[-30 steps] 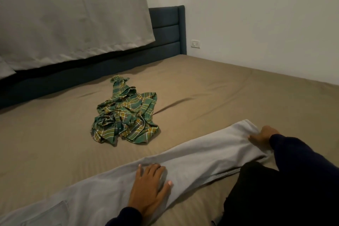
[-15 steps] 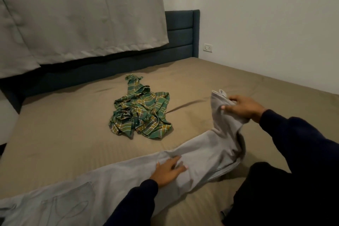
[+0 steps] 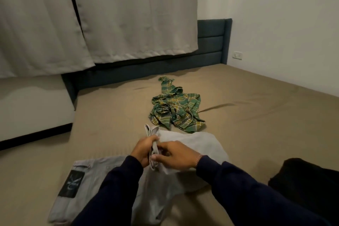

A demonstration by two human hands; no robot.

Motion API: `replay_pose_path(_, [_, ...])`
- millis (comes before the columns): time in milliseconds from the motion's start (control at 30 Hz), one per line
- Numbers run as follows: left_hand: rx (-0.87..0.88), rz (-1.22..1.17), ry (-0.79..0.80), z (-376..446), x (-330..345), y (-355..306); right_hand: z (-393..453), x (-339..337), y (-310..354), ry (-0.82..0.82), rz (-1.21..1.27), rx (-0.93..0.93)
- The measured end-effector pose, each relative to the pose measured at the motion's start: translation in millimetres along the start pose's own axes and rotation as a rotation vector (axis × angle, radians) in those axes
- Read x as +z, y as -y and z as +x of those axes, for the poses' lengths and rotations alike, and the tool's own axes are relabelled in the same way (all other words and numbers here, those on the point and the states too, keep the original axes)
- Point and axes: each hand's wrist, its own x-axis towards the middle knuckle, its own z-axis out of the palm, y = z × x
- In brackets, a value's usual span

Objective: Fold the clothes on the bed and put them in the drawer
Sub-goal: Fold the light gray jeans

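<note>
Grey trousers [image 3: 198, 145] lie doubled over on the tan bed [image 3: 110, 115] in front of me, a black patch on the waistband at lower left. My left hand [image 3: 144, 149] grips the leg hems, which stick up between my hands. My right hand [image 3: 176, 156] pinches the same hem end from the right. A crumpled green plaid shirt [image 3: 176, 112] lies further back in the middle of the bed, apart from both hands. No drawer is in view.
A dark garment [image 3: 308, 185] sits at the lower right on the bed. A blue headboard [image 3: 211, 42] and grey curtains [image 3: 128, 14] stand behind the bed. The bed's left edge drops to a light floor [image 3: 33, 108]. A white wall runs along the right.
My right hand carried the leg hems over to the left, doubling the trousers. My left hand lifted off the cloth and took hold of the hems too. The view turned left.
</note>
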Motion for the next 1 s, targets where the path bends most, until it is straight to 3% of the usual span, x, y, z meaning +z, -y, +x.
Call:
replay_pose_path(67, [-0.013, 0.039, -0.078, -1.4, -30.0, 8.9, -2.2, 14.5, -18.3, -0.152, 0.017, 0.022])
replay_pose_path(133, [-0.042, 0.096, -0.162, -1.8, -58.3, 23.2, -1.9, 25.2, -41.4, -0.282, -0.125, 0.081])
replay_pose_path(167, [-0.062, 0.111, -0.189, -1.7, -65.5, 31.1, -2.1, 29.4, -57.2, -0.276, -0.236, 0.123])
replay_pose_path(233, [-0.065, 0.115, -0.244, -1.3, -78.2, 51.4, -1.0, 43.2, -82.9, -0.115, -0.387, 0.245])
replay_pose_path(333, [-0.032, 0.161, -0.338, 4.4, -89.8, 74.3, 2.1, 74.1, -109.5, 0.045, -0.443, 0.355])
replay_pose_path(600, [0.162, 0.27, -0.509, 31.7, -102.1, 88.3, 13.0, 109.0, -127.8, 0.023, -0.434, 0.47])
replay_pose_path(767, [0.214, 0.605, -0.605, 35.7, -97.3, 91.8, 23.2, 102.4, -142.7, 0.027, -0.417, 0.512])
replay_pose_path(867, [0.21, 1.131, -0.727, 26.7, -94.7, 89.5, 18.1, 88.6, -146.9, -0.092, -0.431, 0.512])
replay_pose_path(933, [0.463, 1.505, -0.736, 21.4, -86.9, 89.8, 6.8, 70.5, -159.6, -0.296, -0.508, 0.673])
replay_pose_path(1000, [0.748, 1.583, -0.453, 19.2, -74.7, 99.3, -7.6, 53.1, -173.9, -0.415, -0.372, 0.905])
